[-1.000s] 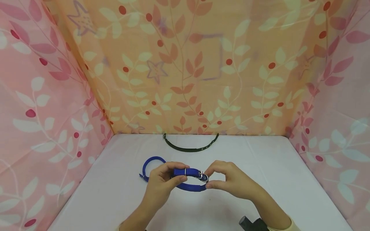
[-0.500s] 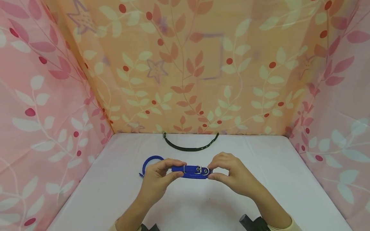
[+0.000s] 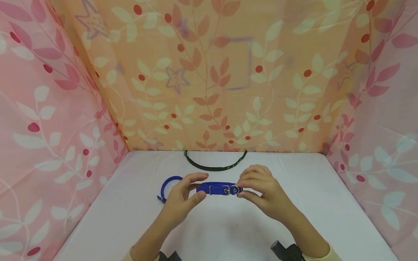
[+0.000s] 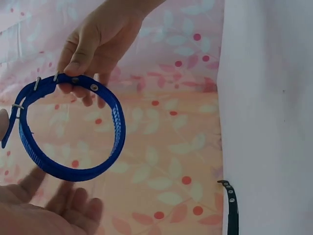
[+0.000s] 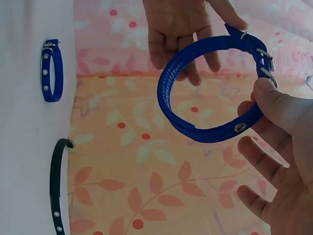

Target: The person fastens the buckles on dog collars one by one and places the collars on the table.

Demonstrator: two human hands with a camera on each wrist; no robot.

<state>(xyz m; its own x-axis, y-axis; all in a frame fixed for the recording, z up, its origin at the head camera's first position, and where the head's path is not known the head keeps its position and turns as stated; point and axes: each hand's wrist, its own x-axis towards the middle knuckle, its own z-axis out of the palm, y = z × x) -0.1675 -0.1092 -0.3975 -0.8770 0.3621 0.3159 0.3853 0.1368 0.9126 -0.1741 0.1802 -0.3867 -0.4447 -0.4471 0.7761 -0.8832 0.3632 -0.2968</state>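
blue collar [image 3: 217,190]: raised above white table [image 3: 212,232], long axis left-right between hands. near buckle [image 3: 226,190]: pinched by right hand [image 3: 266,194]. far end: beside left hand [image 3: 179,201], fingers parted, unclasped.

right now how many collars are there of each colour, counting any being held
Blue ring-shaped buckled strap collars: 2, one of them pinched by the right hand
Dark green arc-shaped strap collar: 1
Total: 3 collars
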